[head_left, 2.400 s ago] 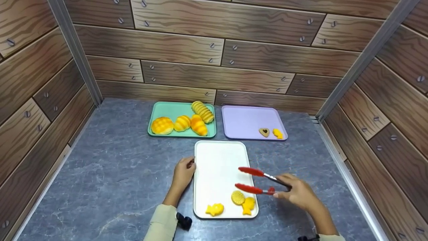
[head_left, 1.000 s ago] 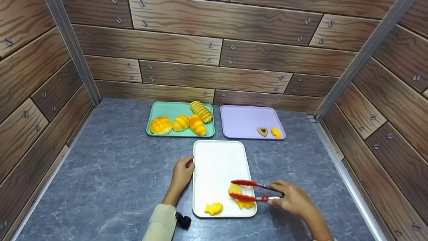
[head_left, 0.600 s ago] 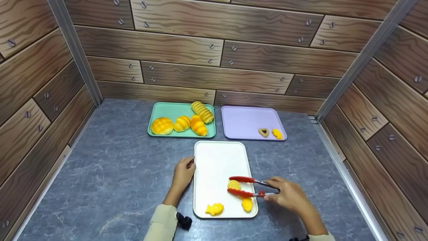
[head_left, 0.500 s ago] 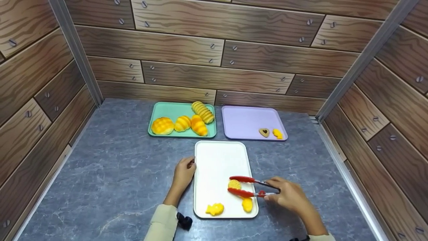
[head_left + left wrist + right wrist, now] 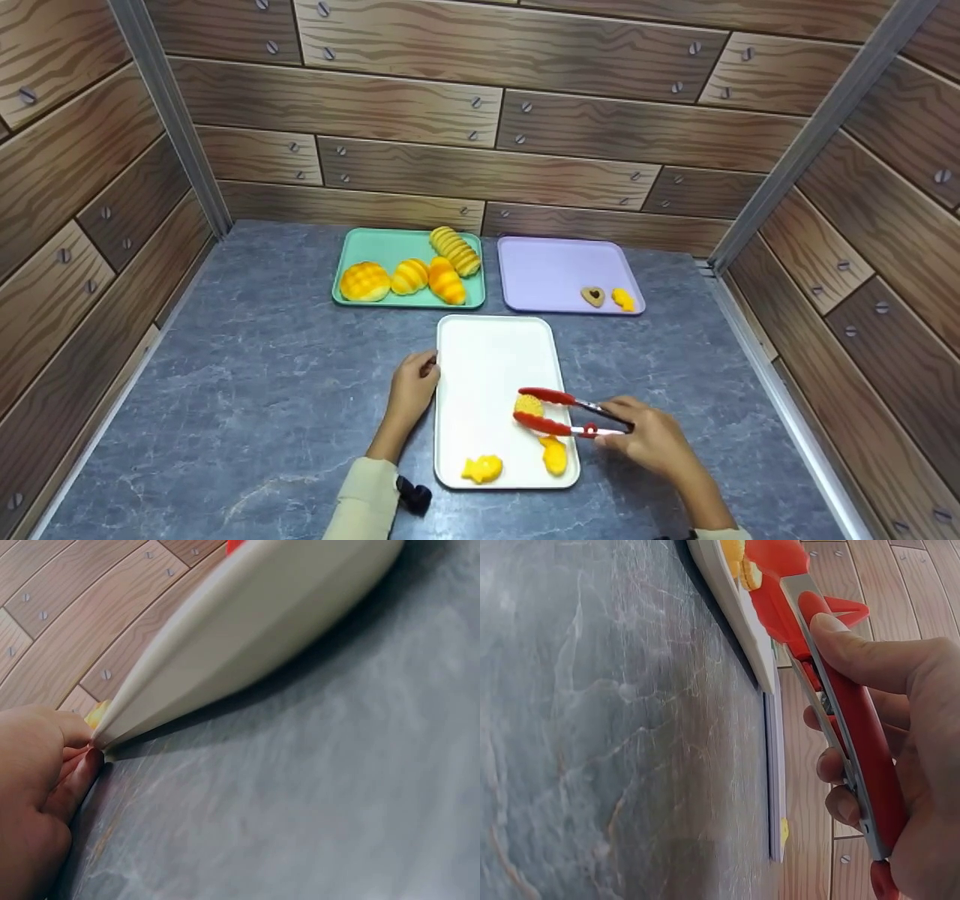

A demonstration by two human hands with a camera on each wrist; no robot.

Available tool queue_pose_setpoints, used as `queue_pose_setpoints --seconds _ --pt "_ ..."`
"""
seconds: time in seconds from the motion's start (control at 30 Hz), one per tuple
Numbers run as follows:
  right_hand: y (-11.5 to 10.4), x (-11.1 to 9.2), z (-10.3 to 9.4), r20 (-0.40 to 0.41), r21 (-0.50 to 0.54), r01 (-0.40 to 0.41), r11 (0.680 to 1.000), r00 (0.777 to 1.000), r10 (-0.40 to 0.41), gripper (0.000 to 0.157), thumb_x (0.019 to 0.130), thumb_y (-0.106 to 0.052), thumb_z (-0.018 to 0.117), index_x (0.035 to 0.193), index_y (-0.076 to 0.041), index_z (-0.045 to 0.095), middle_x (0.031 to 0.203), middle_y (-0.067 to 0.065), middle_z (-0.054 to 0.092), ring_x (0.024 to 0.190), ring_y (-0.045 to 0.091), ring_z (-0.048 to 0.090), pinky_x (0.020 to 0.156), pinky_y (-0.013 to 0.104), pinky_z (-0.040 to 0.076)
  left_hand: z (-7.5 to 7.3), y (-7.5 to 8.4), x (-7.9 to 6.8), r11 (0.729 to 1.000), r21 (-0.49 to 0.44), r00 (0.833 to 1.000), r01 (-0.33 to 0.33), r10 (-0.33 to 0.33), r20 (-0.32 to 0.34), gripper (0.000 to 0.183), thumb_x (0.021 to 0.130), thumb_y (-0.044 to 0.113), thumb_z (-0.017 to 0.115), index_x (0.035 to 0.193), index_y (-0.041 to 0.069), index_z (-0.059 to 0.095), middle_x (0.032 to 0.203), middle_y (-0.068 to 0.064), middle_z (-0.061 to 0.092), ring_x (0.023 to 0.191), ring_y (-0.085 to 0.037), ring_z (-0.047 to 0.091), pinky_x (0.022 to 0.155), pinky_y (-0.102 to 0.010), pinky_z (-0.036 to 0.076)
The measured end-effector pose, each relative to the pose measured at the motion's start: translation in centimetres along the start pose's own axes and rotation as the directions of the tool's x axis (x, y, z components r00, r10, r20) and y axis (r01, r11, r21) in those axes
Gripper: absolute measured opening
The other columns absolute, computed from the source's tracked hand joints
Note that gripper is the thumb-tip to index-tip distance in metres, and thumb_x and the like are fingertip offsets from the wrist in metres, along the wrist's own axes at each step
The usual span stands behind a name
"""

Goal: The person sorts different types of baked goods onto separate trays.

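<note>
My right hand [image 5: 645,435] grips a pair of tongs [image 5: 862,742], thumb on one red handle and fingers round the other. Between their red tips, over the right half of the white tray [image 5: 491,352], sits a round, bumpy yellow cookie [image 5: 528,406]. Just below the tips lies a yellow fish-shaped piece [image 5: 554,457]; another fish-shaped piece [image 5: 482,469] is by the tray's near left corner. My left hand [image 5: 412,390] pinches the tray's left rim, seen close up in the left wrist view.
Behind, a green tray [image 5: 367,244] bears several toy breads [image 5: 365,282]. To its right, a purple tray [image 5: 559,262] holds a heart-shaped cookie [image 5: 593,296] and a small yellow piece [image 5: 623,300]. Plank-patterned walls [image 5: 405,112] enclose the grey marbled table [image 5: 262,390] at back and sides.
The tongs came down and closed in around the round cookie, which has shifted slightly up the tray and tilted. The fish-shaped piece beside it has turned. My left hand stays put.
</note>
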State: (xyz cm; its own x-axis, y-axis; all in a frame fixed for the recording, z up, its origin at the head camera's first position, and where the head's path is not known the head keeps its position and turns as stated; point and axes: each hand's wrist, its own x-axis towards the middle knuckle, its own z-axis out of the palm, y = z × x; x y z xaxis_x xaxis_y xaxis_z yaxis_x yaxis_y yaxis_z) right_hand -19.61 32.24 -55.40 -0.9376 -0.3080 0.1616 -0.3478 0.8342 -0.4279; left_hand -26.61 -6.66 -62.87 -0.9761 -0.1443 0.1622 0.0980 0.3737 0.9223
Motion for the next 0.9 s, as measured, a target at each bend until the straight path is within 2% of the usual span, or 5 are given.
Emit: queue_pose_setpoints --seconds 0.13,0.3,0.57,0.73,0.9 --pt "0.2 0.2 -0.1 -0.059 0.017 -0.003 1.000 0.998 0.004 0.049 0.075 -0.034 0.087 0.119 -0.014 0.076 0.113 -0.009 0.071 0.099 0.015 0.067 0.085 0.042 0.054 0.1 -0.1 0.1 1.000 0.004 1.000 -0.018 0.018 -0.022 0.032 0.093 0.006 0.061 0.123 -0.003 0.069 0.104 -0.010 0.068 0.091 -0.016 0.060 0.083 -0.032 0.052" --pt "0.6 0.6 -0.2 -0.123 0.023 -0.010 1.000 0.992 0.012 0.050 0.075 -0.030 0.088 0.119 -0.012 0.075 0.114 -0.005 0.071 0.098 0.018 0.067 0.084 0.044 0.053 0.1 0.0 0.0 0.999 0.006 0.999 -0.038 0.038 -0.028 0.031 0.093 0.004 0.062 0.122 -0.004 0.070 0.103 -0.011 0.068 0.090 -0.016 0.061 0.081 -0.032 0.052" --pt "1.7 2.0 -0.6 -0.191 0.050 -0.037 0.998 0.980 0.046 0.053 0.077 -0.027 0.087 0.124 -0.005 0.072 0.121 0.009 0.070 0.106 0.033 0.067 0.089 0.054 0.052 0.1 0.1 0.0 1.000 0.006 0.999 -0.028 0.028 -0.017 0.031 0.095 0.006 0.061 0.124 -0.004 0.069 0.106 -0.011 0.068 0.092 -0.017 0.060 0.084 -0.035 0.052" --pt "2.4 3.2 -0.8 -0.234 0.043 -0.056 0.997 0.970 0.065 0.051 0.078 -0.026 0.086 0.122 -0.006 0.072 0.119 0.011 0.070 0.106 0.035 0.067 0.088 0.056 0.051 0.1 0.0 0.0 0.999 0.016 0.999 -0.031 0.032 -0.022 0.032 0.095 0.006 0.061 0.124 -0.003 0.069 0.105 -0.011 0.068 0.092 -0.018 0.060 0.084 -0.035 0.051" --pt "2.9 4.5 -1.0 -0.258 0.020 -0.109 0.994 0.960 0.110 0.052 0.080 -0.032 0.084 0.124 -0.007 0.072 0.119 0.010 0.070 0.105 0.036 0.068 0.084 0.058 0.050 0.2 0.0 -0.1 1.000 0.009 1.000 -0.022 0.022 -0.020 0.033 0.095 0.007 0.060 0.126 -0.003 0.068 0.110 -0.012 0.068 0.097 -0.019 0.062 0.087 -0.037 0.053"
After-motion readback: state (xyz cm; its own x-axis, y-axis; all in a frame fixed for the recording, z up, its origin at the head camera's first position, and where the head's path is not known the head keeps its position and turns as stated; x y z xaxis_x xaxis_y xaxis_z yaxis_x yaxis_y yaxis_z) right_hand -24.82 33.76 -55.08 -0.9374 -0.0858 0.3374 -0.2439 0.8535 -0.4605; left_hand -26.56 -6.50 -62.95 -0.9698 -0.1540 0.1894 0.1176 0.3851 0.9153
